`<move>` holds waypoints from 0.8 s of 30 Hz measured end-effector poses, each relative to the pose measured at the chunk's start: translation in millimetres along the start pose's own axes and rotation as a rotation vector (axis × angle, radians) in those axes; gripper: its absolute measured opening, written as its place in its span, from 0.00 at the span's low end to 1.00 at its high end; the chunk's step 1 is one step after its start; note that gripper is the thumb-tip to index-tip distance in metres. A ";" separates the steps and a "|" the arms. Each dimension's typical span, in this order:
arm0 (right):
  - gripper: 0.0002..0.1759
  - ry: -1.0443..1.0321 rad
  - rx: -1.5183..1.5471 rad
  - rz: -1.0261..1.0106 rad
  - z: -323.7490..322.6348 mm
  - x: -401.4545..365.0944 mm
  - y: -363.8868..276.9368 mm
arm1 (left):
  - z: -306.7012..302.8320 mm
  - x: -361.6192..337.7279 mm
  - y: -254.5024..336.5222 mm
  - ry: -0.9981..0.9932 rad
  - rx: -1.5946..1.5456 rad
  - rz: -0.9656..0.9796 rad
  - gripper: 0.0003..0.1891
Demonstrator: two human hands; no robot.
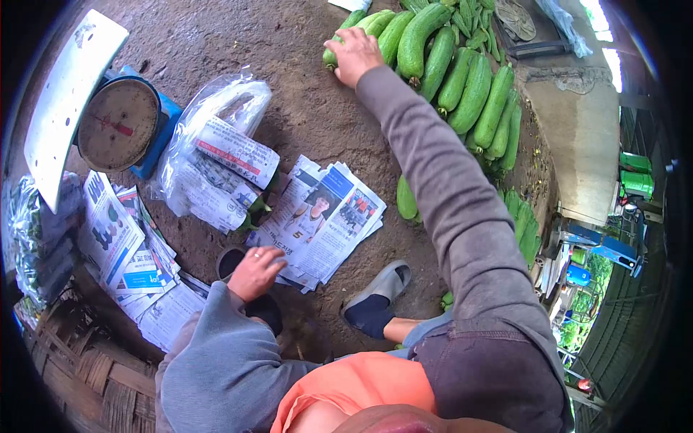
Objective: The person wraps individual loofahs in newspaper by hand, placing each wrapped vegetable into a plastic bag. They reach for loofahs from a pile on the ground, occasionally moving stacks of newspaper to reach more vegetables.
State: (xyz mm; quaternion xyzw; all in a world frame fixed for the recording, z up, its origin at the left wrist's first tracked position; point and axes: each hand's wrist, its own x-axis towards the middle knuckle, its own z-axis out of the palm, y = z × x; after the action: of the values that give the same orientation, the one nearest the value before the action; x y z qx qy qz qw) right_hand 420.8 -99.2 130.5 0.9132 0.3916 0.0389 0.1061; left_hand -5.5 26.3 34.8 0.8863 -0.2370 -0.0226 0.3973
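Observation:
My right hand [354, 55] reaches out at the top of the view and lies over the end of a green gourd [333, 50], its fingers bent round it. More long green gourds [426, 43] lie side by side to its right. Down at the lower left, my left hand [258, 273] hovers by my knee with fingers apart and nothing in them. Just above and right of it, a stack of newspaper sheets [317, 220] lies on the ground. Newspaper-wrapped bundles [224, 173] in clear plastic are beside the stack.
A blue scale [119, 123] with a round pan stands at the left, near a white board [72, 94]. More newspapers [123, 238] and a plastic bag of dark packets [47, 238] lie at lower left. Pea-like green pods [473, 18] are at the top.

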 end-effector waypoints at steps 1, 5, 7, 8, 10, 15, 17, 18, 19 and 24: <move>0.30 0.002 -0.041 0.010 8.6 10.2 7.7 | 8.4 -3.7 -1.9 -0.071 0.007 0.029 0.17; 0.31 0.077 -0.019 0.173 11.0 34.5 30.1 | 11.4 -9.1 -4.5 -0.152 0.006 0.051 0.16; 0.35 0.145 0.068 0.370 1.6 25.3 48.2 | 10.0 -11.6 -6.2 -0.111 0.003 -0.013 0.16; 0.38 0.181 0.112 0.467 -2.5 19.3 56.0 | 10.2 -14.2 -7.4 -0.089 0.005 -0.047 0.16; 0.40 0.120 0.133 0.652 -9.9 -3.2 59.0 | 8.2 -16.9 -6.2 -0.022 -0.010 -0.097 0.16; 0.47 0.192 0.076 0.721 19.4 -38.7 79.2 | 17.5 -22.2 -6.9 0.010 -0.029 -0.134 0.17; 0.46 0.115 0.135 0.762 12.6 -40.2 79.7 | 18.6 -19.0 -6.2 0.006 -0.029 -0.132 0.17; 0.46 0.080 0.162 0.781 5.4 -40.4 79.3 | 19.9 -18.5 -5.3 0.002 -0.036 -0.142 0.17; 0.45 0.178 0.131 0.780 11.8 -41.2 82.9 | 20.6 -17.6 -3.9 -0.002 -0.042 -0.149 0.17; 0.41 0.505 0.792 0.657 -0.6 -71.0 119.0 | 32.4 -17.6 -5.1 0.008 -0.061 -0.164 0.18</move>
State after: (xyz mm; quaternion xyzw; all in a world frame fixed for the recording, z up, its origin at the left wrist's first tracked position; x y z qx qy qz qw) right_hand 455.9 -230.2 158.7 0.9194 0.0854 0.1371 -0.3585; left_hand -26.5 14.5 6.4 0.8902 -0.1612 -0.0590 0.4220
